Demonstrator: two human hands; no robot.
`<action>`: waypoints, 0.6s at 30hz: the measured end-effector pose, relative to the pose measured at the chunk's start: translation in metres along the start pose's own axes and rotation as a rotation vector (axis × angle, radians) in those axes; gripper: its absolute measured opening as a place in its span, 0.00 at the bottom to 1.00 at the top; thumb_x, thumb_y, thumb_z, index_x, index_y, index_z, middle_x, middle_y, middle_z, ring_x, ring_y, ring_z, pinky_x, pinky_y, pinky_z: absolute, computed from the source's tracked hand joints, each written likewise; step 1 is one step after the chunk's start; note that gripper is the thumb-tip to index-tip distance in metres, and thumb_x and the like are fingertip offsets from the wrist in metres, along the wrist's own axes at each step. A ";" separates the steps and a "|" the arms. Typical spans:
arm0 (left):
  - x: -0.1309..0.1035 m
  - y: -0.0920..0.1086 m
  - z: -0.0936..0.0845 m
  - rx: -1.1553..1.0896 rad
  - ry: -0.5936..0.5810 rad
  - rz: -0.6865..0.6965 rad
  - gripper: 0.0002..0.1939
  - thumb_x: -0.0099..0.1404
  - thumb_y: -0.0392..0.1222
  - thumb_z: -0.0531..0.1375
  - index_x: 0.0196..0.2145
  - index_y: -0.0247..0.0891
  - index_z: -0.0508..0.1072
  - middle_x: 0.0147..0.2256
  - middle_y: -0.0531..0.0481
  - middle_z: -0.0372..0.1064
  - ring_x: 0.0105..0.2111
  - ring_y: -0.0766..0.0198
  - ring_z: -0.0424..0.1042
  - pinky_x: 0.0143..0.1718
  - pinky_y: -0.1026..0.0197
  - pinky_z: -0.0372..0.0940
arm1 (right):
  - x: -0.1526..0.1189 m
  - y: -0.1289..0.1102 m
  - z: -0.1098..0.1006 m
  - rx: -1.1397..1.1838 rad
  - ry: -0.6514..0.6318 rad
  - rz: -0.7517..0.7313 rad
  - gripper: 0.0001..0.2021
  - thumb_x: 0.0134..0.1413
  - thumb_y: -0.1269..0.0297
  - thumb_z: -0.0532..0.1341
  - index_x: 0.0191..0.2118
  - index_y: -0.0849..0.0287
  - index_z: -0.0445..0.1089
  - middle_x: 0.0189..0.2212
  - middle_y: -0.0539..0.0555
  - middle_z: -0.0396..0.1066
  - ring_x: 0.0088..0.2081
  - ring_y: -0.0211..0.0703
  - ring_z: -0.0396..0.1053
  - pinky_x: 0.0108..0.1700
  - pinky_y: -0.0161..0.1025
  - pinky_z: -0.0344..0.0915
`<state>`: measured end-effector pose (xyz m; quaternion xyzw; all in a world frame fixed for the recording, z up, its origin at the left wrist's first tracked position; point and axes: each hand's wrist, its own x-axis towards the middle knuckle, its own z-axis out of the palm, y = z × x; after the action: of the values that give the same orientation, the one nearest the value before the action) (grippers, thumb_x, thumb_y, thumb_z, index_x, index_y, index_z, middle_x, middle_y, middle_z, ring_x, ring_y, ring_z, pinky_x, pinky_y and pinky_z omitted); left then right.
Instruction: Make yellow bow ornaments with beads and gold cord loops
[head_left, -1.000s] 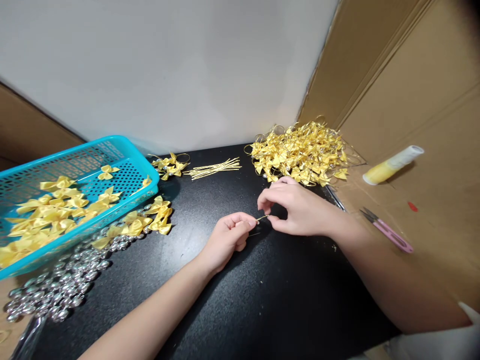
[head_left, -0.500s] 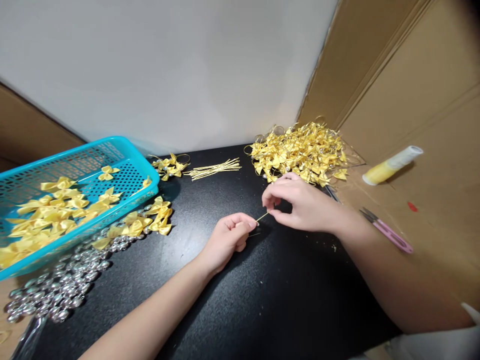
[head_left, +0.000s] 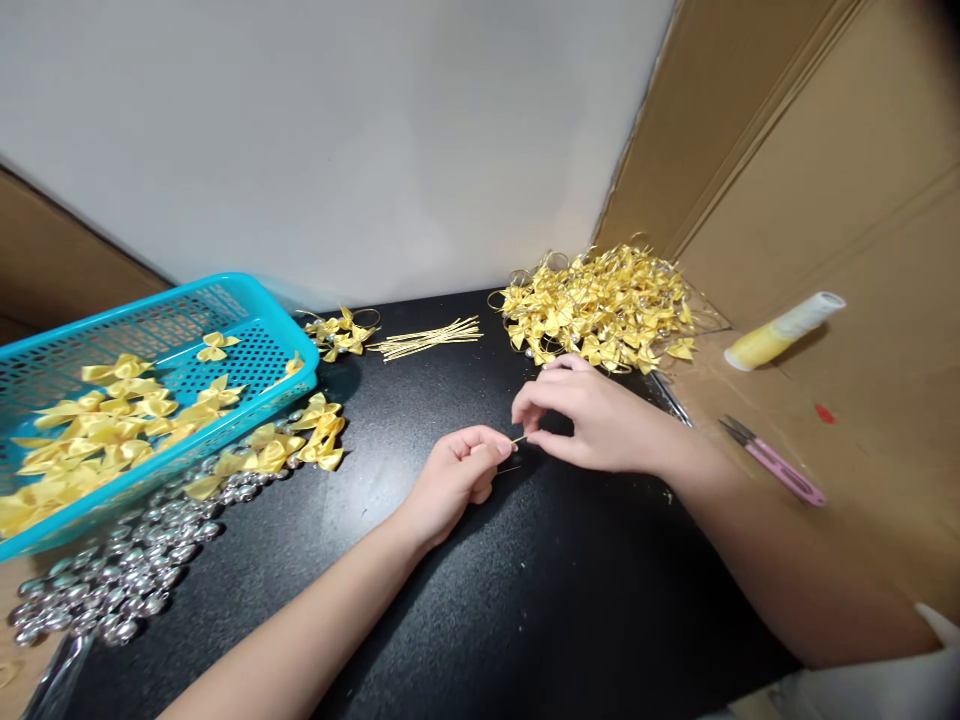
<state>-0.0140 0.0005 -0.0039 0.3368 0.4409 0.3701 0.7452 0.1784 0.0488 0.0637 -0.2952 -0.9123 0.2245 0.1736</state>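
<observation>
Over the middle of the black tabletop [head_left: 420, 620], my left hand [head_left: 461, 470] pinches a thin gold cord [head_left: 519, 439]. One short end of the cord pokes out below those fingers. My right hand [head_left: 577, 415] has thumb and forefinger closed on the cord's other side, close to the left fingertips. Beyond the hands lies a small bundle of straight gold cords [head_left: 427, 340]. Behind my right hand is a heap of yellow ribbon bows on gold loops [head_left: 600, 300]. A few more looped bows [head_left: 341, 333] lie left of the bundle.
A blue plastic basket [head_left: 289, 340] with loose yellow bows stands at left. Silver bells [head_left: 127, 570] and several bows [head_left: 322, 430] lie along its near side. On the cardboard at right are pink thread snips [head_left: 780, 468] and a yellow-white tube [head_left: 784, 332]. A pale wall [head_left: 360, 140] rises behind.
My right hand has moved slightly left and down along the cord, nearer my left fingertips, so less cord shows between them. My left hand stays put.
</observation>
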 end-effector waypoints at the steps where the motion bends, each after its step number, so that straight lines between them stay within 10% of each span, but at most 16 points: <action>1: 0.000 0.000 0.000 0.006 -0.001 0.001 0.15 0.53 0.50 0.67 0.25 0.36 0.69 0.13 0.64 0.45 0.15 0.76 0.40 0.17 0.70 0.41 | 0.000 0.000 -0.001 -0.002 0.012 0.001 0.06 0.52 0.76 0.58 0.34 0.57 0.66 0.28 0.47 0.72 0.34 0.38 0.68 0.52 0.43 0.52; 11: 0.000 -0.001 0.000 0.032 0.030 0.008 0.15 0.52 0.50 0.68 0.25 0.35 0.70 0.14 0.64 0.46 0.15 0.76 0.42 0.17 0.70 0.40 | -0.016 -0.003 -0.042 -0.129 0.204 0.073 0.05 0.52 0.72 0.60 0.35 0.56 0.68 0.29 0.48 0.74 0.33 0.39 0.69 0.44 0.40 0.60; 15: 0.000 -0.001 0.001 0.030 0.038 0.005 0.15 0.51 0.49 0.67 0.25 0.35 0.70 0.14 0.64 0.46 0.15 0.76 0.42 0.17 0.70 0.41 | -0.049 -0.007 -0.076 -0.220 0.361 0.366 0.04 0.51 0.63 0.62 0.34 0.56 0.70 0.31 0.51 0.74 0.33 0.43 0.71 0.37 0.41 0.63; 18: 0.000 -0.001 0.001 0.038 0.038 0.004 0.14 0.51 0.49 0.67 0.25 0.35 0.69 0.14 0.64 0.45 0.16 0.76 0.41 0.17 0.70 0.41 | -0.097 0.005 -0.077 -0.291 0.218 0.635 0.10 0.51 0.55 0.62 0.34 0.56 0.71 0.30 0.54 0.74 0.31 0.47 0.71 0.33 0.42 0.64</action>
<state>-0.0126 0.0001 -0.0041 0.3446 0.4614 0.3695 0.7293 0.2898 0.0164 0.1080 -0.6074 -0.7738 0.1023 0.1478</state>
